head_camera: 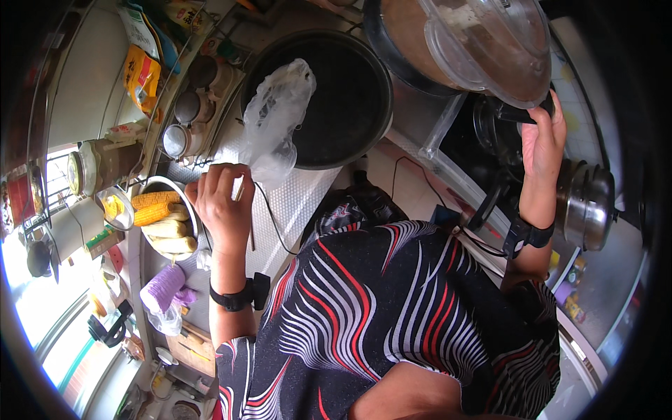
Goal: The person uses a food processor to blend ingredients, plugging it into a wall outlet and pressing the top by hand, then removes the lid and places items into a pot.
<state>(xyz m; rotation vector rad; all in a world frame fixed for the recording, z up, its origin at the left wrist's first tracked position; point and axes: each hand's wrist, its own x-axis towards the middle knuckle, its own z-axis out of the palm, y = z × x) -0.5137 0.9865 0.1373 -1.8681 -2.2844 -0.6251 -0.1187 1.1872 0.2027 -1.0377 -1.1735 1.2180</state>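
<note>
My right hand [545,134], at the upper right, grips the black handle of a clear domed lid [491,63]. The lid is tilted over a wide dark pan [386,63] with brown contents. My left hand [226,202] is raised left of centre, fingers curled, with something thin and pale between thumb and fingertips; what it is cannot be made out. Just beyond it, a crumpled clear plastic bag [281,115] lies partly on a large round black pan [344,105]. Whether the left fingers touch the bag is unclear.
A white bowl of corn cobs [197,231] stands beside my left hand. Lidded jars [189,107] line a rack at the left. Below lie a purple roll [164,289] and a wooden board [191,349] with a knife. A stacked steel pot [585,205] stands near my right forearm.
</note>
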